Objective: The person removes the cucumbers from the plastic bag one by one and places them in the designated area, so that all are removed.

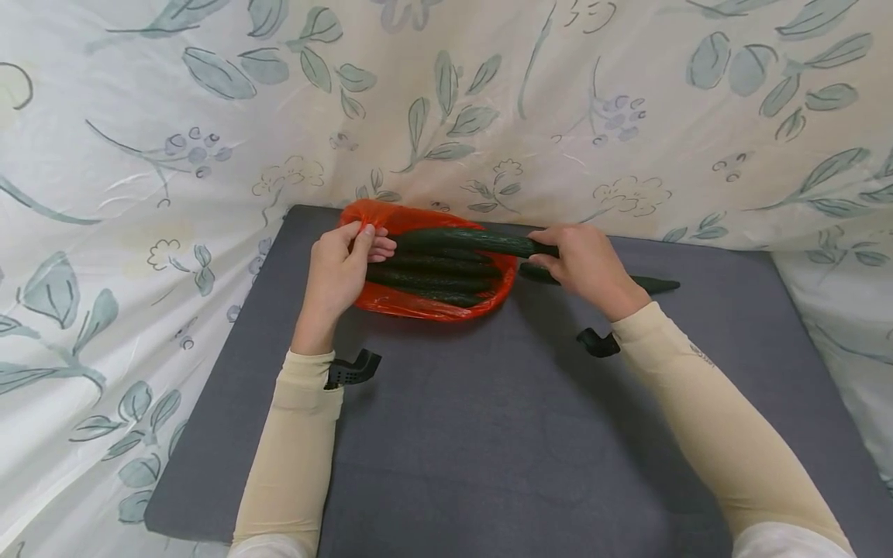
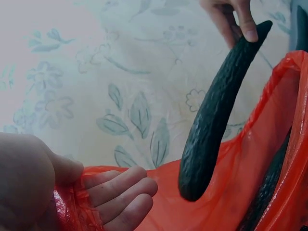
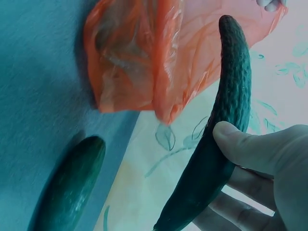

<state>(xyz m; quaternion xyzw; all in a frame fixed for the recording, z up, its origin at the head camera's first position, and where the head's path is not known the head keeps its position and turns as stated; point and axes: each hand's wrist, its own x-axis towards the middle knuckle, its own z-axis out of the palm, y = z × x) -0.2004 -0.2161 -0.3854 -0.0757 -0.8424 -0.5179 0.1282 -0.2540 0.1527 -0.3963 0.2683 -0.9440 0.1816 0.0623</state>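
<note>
Two hands: R hand (image 1: 586, 263) grips cucumber (image 1: 467, 241), L hand (image 1: 342, 267) bag (image 1: 425, 306).

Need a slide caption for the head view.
Right hand feeds a cucumber into the red bag held by left hand.

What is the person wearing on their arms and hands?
Both arms are covered to the wrist by snug cream sleeves. The left hand and right hand are bare, without gloves. A small black camera mount sits at each wrist.
</note>
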